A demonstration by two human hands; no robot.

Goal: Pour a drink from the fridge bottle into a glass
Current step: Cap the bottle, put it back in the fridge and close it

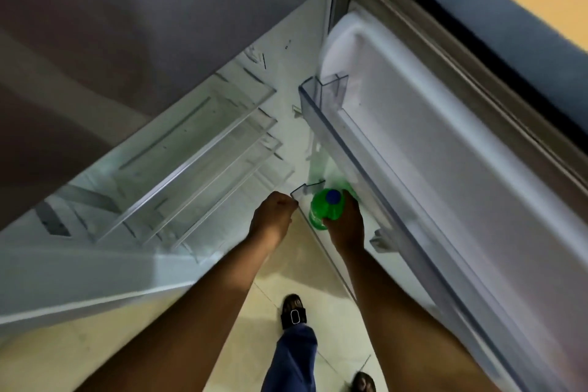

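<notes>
A green bottle [319,208] with a blue cap stands in the lower door bin [300,192] of the open fridge door. My right hand [345,223] is wrapped around the bottle's shoulder from the right side. My left hand [273,216] is closed into a fist beside the near end of that clear bin, touching its edge; whether it grips the bin is hard to tell. No glass is in view.
The open fridge door [445,153] stretches to the right, with an upper clear door bin [324,89]. Several glass shelves [191,153] fill the fridge interior on the left. Below are the tiled floor, my blue trouser leg and a black sandal [294,312].
</notes>
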